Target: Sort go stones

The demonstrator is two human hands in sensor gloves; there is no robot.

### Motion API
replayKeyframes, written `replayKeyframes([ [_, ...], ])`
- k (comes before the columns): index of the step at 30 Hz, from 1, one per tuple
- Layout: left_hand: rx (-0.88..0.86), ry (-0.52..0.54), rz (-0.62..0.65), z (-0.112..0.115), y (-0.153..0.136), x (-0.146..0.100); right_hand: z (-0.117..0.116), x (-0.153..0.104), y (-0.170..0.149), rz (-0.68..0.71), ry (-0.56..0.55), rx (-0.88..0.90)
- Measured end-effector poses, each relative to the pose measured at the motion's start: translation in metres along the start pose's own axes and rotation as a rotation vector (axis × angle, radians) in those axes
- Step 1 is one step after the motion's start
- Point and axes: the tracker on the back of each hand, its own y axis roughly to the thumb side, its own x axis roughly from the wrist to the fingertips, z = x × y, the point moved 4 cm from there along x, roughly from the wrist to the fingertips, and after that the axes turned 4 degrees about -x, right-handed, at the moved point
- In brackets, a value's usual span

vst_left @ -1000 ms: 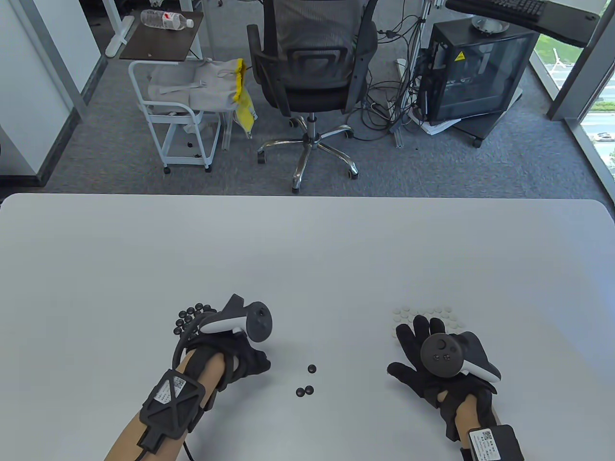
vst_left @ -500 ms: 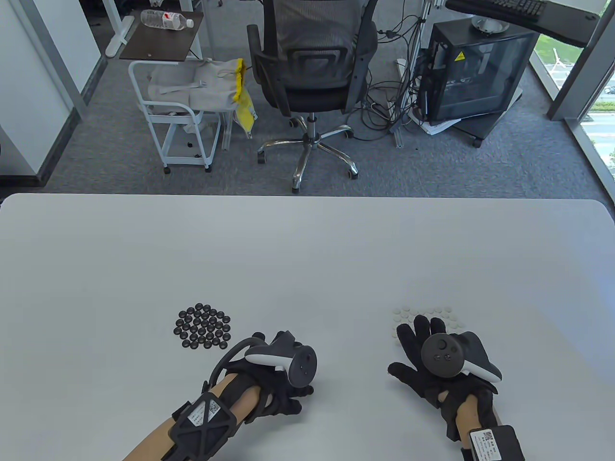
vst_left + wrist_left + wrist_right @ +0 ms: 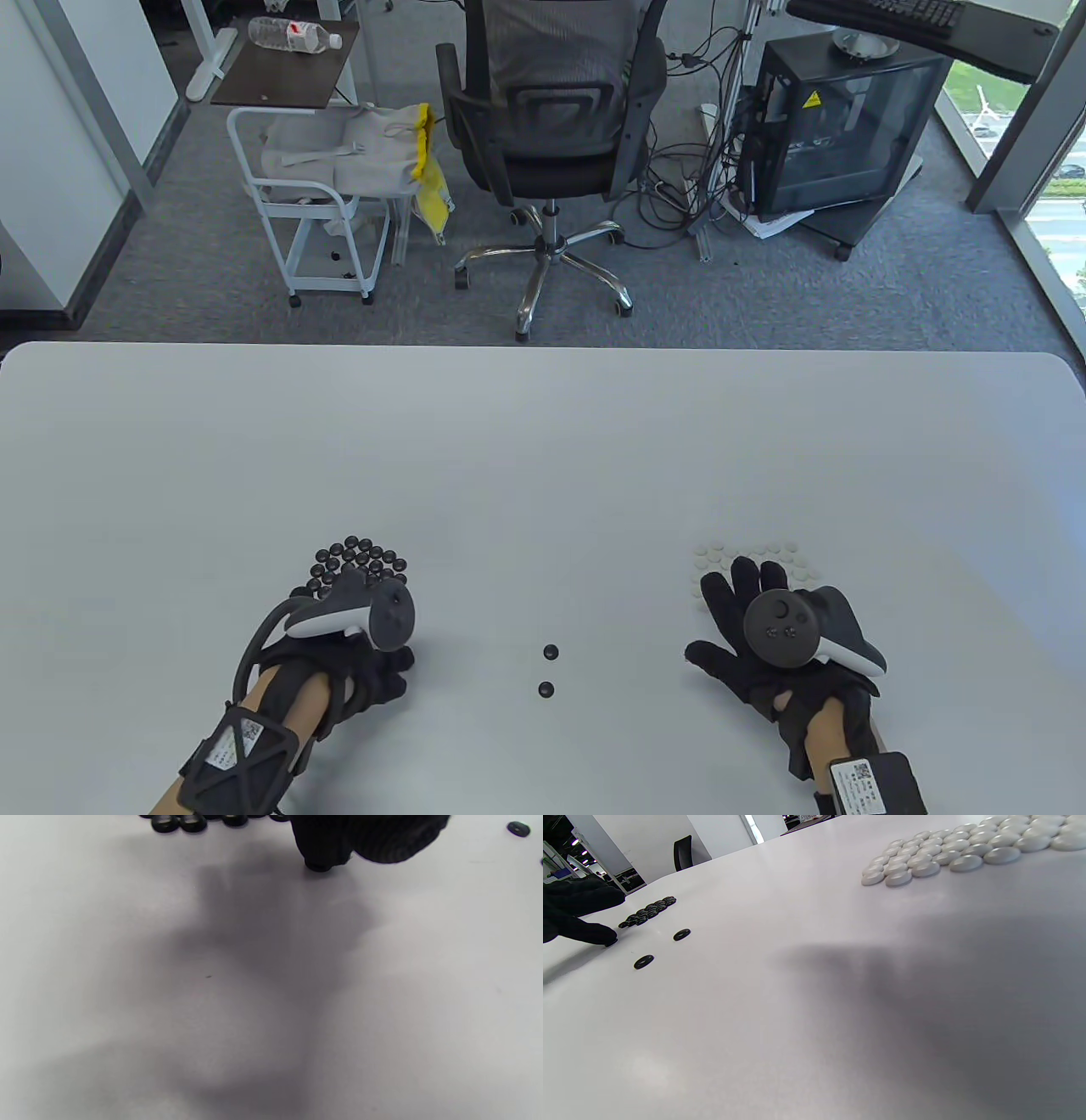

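Left hand (image 3: 356,671) low by the table's (image 3: 543,441) near edge, knuckles up, fingers curled, a black stone (image 3: 317,866) apparently pinched at the fingertips, just beside the black stone cluster (image 3: 361,560). Right hand (image 3: 764,654) flat, fingers spread, holding nothing, fingertips touching the white stone cluster (image 3: 967,846). Two loose black stones (image 3: 548,671) between the hands.

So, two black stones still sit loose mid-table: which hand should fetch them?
Probably the left hand: it works beside the black pile. The right hand rests open by the white pile.
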Motion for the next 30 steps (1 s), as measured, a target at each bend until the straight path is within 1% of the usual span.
replayKeyframes([
  [2, -0.052, 0.019, -0.015, -0.003, -0.013, 0.003, 0.0, 0.0, 0.0, -0.002, 0.002, 0.001],
  [5, -0.122, 0.02, -0.011, -0.006, -0.023, 0.009, -0.001, 0.0, 0.0, -0.004, 0.007, 0.001],
  [10, -0.141, 0.031, -0.042, -0.015, -0.033, 0.014, 0.0, 0.0, 0.0, -0.007, 0.003, 0.002],
  [13, -0.175, 0.03, -0.03, -0.018, -0.033, 0.015, 0.0, 0.0, 0.0, -0.01, 0.004, 0.005],
  [17, -0.205, 0.077, 0.023, -0.037, -0.021, 0.006, 0.002, -0.001, 0.0, -0.007, -0.006, 0.004],
  [20, -0.218, 0.133, 0.083, -0.055, 0.001, -0.005, 0.002, -0.001, 0.001, -0.005, -0.004, 0.001],
  [23, -0.173, 0.141, 0.151, -0.064, 0.032, -0.01, 0.002, -0.001, 0.002, -0.002, -0.006, -0.001],
  [26, -0.101, 0.118, 0.211, -0.064, 0.068, -0.008, 0.002, -0.001, 0.001, 0.0, -0.008, -0.001],
  [28, -0.041, 0.095, 0.249, -0.059, 0.095, -0.004, 0.002, -0.001, 0.002, 0.0, -0.008, -0.001],
  [30, 0.001, 0.072, 0.277, -0.055, 0.115, 0.002, 0.002, -0.001, 0.002, 0.0, -0.008, -0.001],
])
